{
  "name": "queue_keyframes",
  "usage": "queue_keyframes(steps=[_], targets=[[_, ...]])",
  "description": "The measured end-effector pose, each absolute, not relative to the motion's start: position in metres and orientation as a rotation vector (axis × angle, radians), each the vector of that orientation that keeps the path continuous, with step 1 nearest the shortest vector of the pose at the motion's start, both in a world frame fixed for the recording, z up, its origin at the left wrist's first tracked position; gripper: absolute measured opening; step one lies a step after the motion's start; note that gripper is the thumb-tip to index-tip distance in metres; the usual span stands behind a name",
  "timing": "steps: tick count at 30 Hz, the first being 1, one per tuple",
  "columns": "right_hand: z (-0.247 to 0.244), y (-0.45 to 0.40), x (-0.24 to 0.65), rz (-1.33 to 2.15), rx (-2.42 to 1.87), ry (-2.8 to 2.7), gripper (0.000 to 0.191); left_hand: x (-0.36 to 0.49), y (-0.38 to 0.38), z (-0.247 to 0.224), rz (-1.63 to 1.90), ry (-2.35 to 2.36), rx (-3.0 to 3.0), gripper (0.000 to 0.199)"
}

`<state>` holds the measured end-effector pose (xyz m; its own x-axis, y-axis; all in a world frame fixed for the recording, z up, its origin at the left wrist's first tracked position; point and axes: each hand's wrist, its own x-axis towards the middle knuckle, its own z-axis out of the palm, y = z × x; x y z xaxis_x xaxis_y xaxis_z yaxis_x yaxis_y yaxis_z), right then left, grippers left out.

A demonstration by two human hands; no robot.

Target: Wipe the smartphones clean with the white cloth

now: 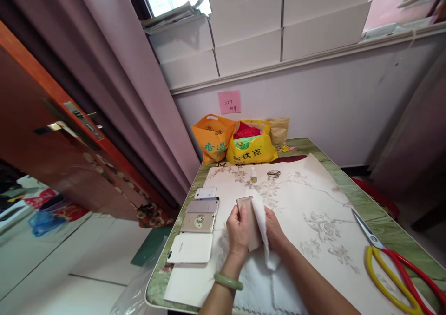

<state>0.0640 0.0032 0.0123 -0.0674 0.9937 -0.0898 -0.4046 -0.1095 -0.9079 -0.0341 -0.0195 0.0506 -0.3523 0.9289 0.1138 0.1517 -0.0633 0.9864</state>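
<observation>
My left hand [239, 231] is closed round the edge of a gold-coloured phone [254, 237], tilted up over the near middle of the table, with the thumb on its face. A white cloth [259, 215] is in my right hand [273, 230], pressed along the phone's right side. The right fingertips are partly hidden behind the cloth. To the left lie a small white phone [205, 193], a grey phone [202, 206], a gold phone with a round ring [191, 222] and a white phone [191, 248]. White fabric [258, 285] lies below my hands.
A small bottle [253, 175] and folded eyeglasses [274, 173] stand beyond my hands on a floral sheet [296, 213]. Large scissors [374, 241] with red and yellow handles lie at the right. An orange bag [212, 143] and a yellow bag [251, 148] are against the wall.
</observation>
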Motion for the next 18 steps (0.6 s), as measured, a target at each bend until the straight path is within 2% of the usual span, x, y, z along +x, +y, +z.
queue_keyframes(steps=[7,14,18], targets=[[0.018,-0.005,0.063,1.431,-0.936,-1.038,0.036,-0.033,-0.01,0.061,1.56,1.553,1.194,0.039],[0.053,-0.022,0.069,1.22,-1.0,-1.138,0.038,-0.032,0.016,0.098,1.712,1.371,1.027,0.043],[0.071,-0.01,0.081,1.154,-1.05,-1.201,0.033,-0.026,0.003,0.113,1.57,1.296,1.136,0.04]])
